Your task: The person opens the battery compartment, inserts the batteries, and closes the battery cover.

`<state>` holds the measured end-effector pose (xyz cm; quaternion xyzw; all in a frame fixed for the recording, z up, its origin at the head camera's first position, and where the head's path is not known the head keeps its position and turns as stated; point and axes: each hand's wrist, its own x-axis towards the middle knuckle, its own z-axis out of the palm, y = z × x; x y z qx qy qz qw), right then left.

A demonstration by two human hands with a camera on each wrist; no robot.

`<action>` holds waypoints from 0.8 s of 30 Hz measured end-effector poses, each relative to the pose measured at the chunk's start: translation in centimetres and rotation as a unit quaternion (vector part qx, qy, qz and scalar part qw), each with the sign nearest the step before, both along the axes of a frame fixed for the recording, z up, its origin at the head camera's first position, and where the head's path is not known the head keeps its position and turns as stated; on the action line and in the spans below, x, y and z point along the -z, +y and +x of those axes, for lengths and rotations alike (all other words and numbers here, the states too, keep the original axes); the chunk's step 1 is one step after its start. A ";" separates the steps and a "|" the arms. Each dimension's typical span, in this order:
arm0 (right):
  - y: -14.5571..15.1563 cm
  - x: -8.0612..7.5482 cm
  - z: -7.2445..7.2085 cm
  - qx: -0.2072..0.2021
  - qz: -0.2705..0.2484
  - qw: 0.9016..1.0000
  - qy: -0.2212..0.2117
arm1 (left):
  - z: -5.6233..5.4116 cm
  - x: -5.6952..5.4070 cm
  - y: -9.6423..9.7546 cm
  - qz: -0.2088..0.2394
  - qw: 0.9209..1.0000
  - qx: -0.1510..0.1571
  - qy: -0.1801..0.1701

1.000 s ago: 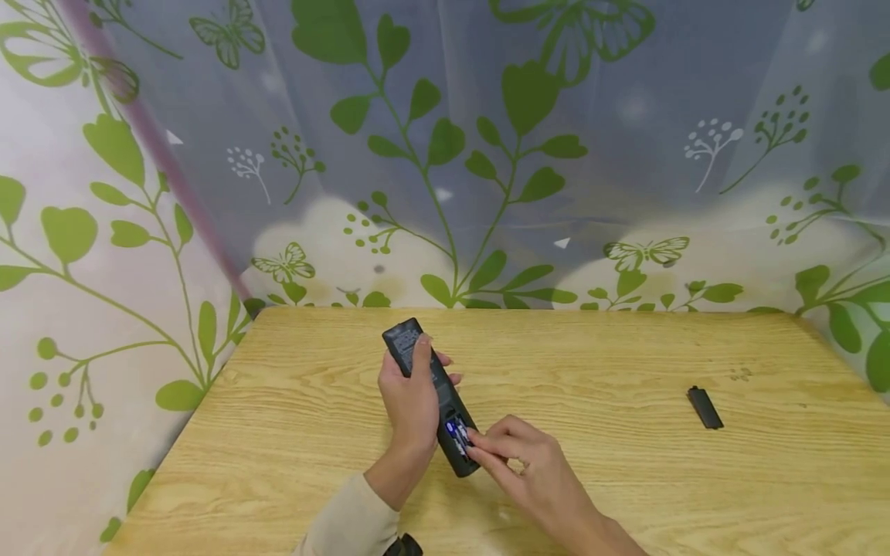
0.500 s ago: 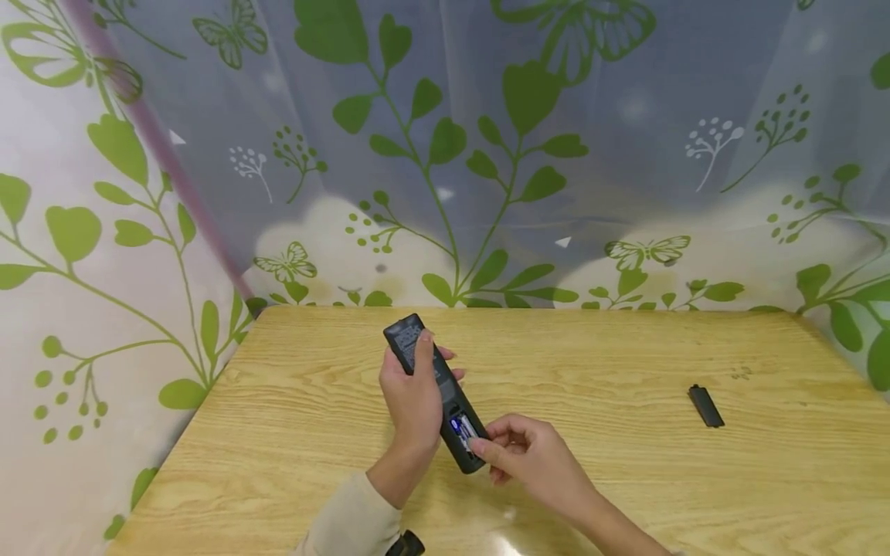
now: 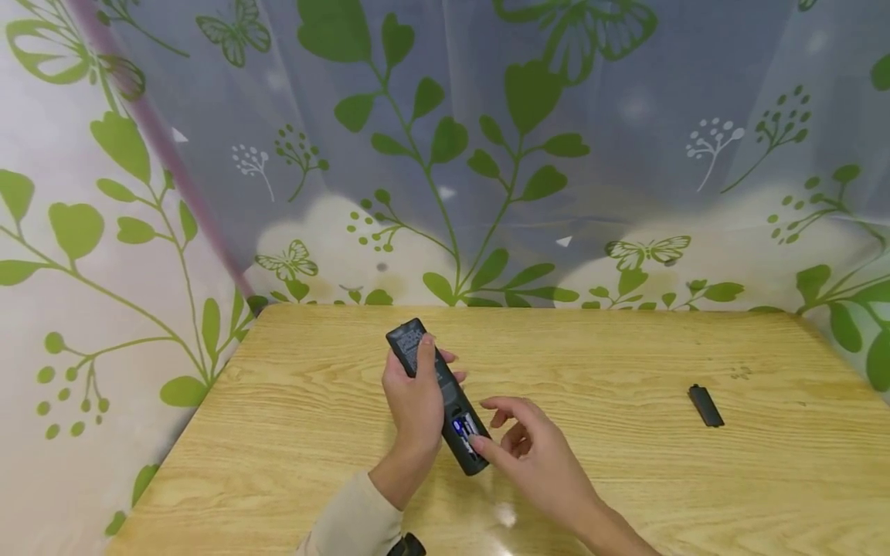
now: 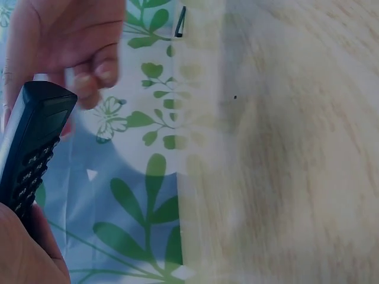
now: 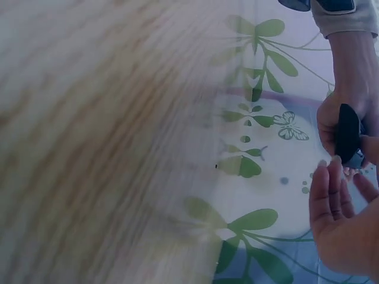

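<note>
From my head, I see my left hand (image 3: 415, 409) wrapped round the remote (image 3: 448, 392), its thumb lying along the back. The remote is tilted in my grip over the table (image 3: 591, 363), back side up, with the batteries (image 3: 464, 434) showing in its open compartment near the lower end. My right hand (image 3: 545, 455) is loosely open: the thumb touches at the batteries, while the index finger is apart from the remote's edge. The dark cover (image 3: 706, 405) lies on the table, well off to the right. Behind hangs a leafy cloth (image 3: 348, 154).

From my left wrist, the remote's keys (image 4: 34, 171) face me, my left hand gripping below, my right hand beyond with bent fingers.

From my right wrist, the fingers of my right hand stretch toward the remote, seen end-on in my left hand, below a pale sleeve (image 5: 349, 25).
</note>
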<state>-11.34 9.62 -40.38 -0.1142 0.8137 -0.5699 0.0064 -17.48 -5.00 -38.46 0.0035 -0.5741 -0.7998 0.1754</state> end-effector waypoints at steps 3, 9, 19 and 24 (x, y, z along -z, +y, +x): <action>-0.1 0.1 0.1 -0.004 0.065 0.994 0.091 | 0.0 0.3 -0.1 -0.005 1.000 -0.001 -0.003; -0.2 0.2 0.2 -0.023 0.104 0.983 0.152 | 0.0 0.6 0.0 -0.005 1.000 -0.005 -0.005; -0.2 0.7 0.3 -0.014 0.094 0.980 0.172 | -0.1 1.0 -0.1 -0.006 1.000 -0.014 -0.007; -0.5 0.7 0.5 -0.010 0.083 0.978 0.193 | -0.1 1.0 -0.1 -0.006 1.000 -0.017 -0.010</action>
